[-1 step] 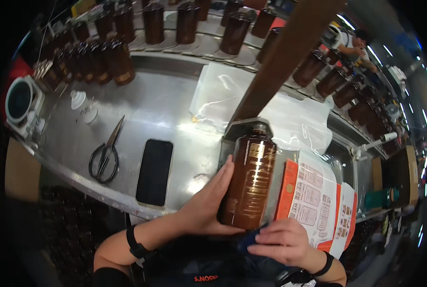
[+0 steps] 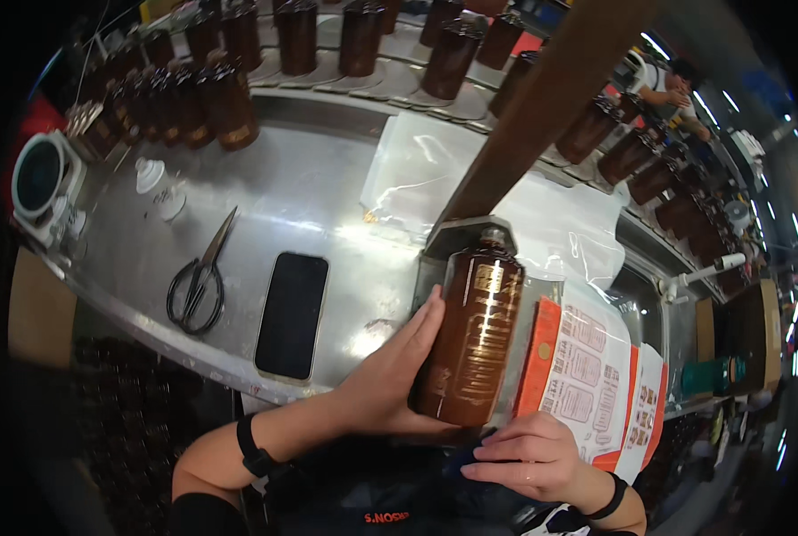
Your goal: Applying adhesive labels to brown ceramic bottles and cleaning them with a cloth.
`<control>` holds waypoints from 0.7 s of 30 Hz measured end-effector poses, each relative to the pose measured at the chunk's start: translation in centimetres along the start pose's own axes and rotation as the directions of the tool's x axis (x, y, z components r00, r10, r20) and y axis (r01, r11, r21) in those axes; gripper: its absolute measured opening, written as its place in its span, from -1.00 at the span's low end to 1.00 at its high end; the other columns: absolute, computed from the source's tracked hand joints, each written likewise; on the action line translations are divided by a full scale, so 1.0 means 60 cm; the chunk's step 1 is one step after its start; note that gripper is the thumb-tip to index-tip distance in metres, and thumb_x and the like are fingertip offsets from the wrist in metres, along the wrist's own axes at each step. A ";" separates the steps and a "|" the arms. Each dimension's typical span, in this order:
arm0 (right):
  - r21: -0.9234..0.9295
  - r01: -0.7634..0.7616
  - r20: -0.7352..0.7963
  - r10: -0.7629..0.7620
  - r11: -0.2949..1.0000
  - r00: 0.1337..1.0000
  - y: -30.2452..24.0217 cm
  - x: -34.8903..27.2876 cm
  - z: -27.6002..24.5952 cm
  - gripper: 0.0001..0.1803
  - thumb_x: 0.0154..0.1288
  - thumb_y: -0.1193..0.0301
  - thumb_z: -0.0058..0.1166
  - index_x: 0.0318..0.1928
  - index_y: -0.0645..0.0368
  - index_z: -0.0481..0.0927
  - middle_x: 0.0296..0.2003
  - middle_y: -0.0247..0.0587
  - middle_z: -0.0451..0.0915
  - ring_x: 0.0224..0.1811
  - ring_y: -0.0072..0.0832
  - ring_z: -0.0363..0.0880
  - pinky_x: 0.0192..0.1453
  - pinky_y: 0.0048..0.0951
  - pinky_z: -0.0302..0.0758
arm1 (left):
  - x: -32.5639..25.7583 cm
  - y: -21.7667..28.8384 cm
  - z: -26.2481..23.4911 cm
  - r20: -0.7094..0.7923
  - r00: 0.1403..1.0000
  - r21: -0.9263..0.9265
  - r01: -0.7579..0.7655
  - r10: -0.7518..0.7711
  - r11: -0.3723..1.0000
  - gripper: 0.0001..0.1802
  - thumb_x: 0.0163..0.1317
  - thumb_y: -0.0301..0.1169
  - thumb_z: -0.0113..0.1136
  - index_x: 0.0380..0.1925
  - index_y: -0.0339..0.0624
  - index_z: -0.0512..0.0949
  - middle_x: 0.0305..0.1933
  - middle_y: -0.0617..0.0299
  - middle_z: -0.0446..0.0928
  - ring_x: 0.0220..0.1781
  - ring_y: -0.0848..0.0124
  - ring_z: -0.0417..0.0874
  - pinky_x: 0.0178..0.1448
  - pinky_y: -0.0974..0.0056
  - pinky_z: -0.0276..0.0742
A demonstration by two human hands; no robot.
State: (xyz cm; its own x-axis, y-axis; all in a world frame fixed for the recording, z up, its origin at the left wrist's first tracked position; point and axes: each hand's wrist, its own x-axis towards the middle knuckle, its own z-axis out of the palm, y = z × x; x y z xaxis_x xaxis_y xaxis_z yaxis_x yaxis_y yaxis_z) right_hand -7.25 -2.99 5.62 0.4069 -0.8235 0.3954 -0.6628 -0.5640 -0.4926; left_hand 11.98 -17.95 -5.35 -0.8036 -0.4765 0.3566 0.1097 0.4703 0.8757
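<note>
While the brown bottle (image 2: 472,335) lies low in the middle of the frame, keep the left hand (image 2: 390,375) wrapped on its side, fingers curled and gripping. Rest the right hand (image 2: 529,460), fingers loosely bent, at its bottom end. Hold steady, away from the orange-edged sheets (image 2: 596,375).

The person is showing two bare forearms entering from the six o'clock edge; the left hand (image 2: 390,371) is carrying no glove or ring that can be made out, and a black band is circling its wrist toward eight o'clock; the right hand (image 2: 529,456) is likewise ungloved, with a black band sitting on its wrist toward four o'clock; a dark garment with small orange lettering is showing at six o'clock between the arms.
</note>
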 end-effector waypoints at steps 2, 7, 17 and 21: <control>0.068 -0.247 0.164 0.234 0.967 0.958 -0.004 0.040 -0.024 -0.64 0.05 0.49 0.26 -0.07 0.02 0.78 -0.25 -0.29 0.66 -0.26 -0.36 0.60 -0.23 -0.34 0.51 | -0.010 -0.006 -0.013 -0.027 1.000 0.063 0.005 -0.003 0.998 0.48 -0.12 -0.03 0.63 0.54 -0.38 -0.26 0.58 -0.43 -0.17 0.59 -0.22 0.05 0.56 0.04 0.18; -0.370 -0.052 0.125 0.105 0.928 0.987 0.026 0.074 -0.010 -0.59 -0.01 0.57 0.33 -0.07 0.03 0.76 -0.36 -0.34 0.60 -0.31 -0.35 0.52 -0.31 -0.34 0.43 | -0.019 -0.010 -0.015 -0.090 0.996 0.118 -0.011 0.022 0.993 0.32 -0.09 -0.06 0.57 0.51 -0.43 -0.06 0.60 -0.30 -0.10 0.48 -0.17 0.29 0.46 0.07 0.35; -0.275 -0.055 0.225 0.119 0.960 0.967 0.007 0.094 -0.006 -0.63 0.11 0.36 0.26 -0.02 0.08 0.74 -0.38 -0.35 0.58 -0.27 -0.44 0.54 -0.17 -0.35 0.45 | -0.015 -0.002 -0.026 -0.043 0.999 0.139 0.009 -0.003 0.990 0.25 -0.04 -0.02 0.50 0.49 -0.44 0.00 0.60 -0.27 -0.08 0.46 -0.15 0.33 0.46 0.05 0.36; -0.078 -0.267 0.332 0.278 0.960 0.901 0.040 0.163 -0.024 -0.69 0.09 0.39 0.32 -0.10 0.07 0.75 -0.37 -0.27 0.55 -0.29 -0.37 0.55 -0.18 -0.35 0.47 | -0.015 0.001 -0.027 -0.067 0.998 0.155 0.018 -0.008 0.988 0.21 -0.01 0.03 0.49 0.45 -0.50 0.07 0.58 -0.31 -0.05 0.47 -0.15 0.32 0.47 0.06 0.33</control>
State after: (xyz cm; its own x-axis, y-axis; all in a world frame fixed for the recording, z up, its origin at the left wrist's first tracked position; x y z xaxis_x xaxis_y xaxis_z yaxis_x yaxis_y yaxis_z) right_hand -5.76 -12.31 9.44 0.3916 -0.9194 -0.0379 -0.7943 -0.3170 -0.5182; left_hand 13.66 -18.67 -5.10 -0.7634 -0.5290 0.3706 0.0032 0.5707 0.8211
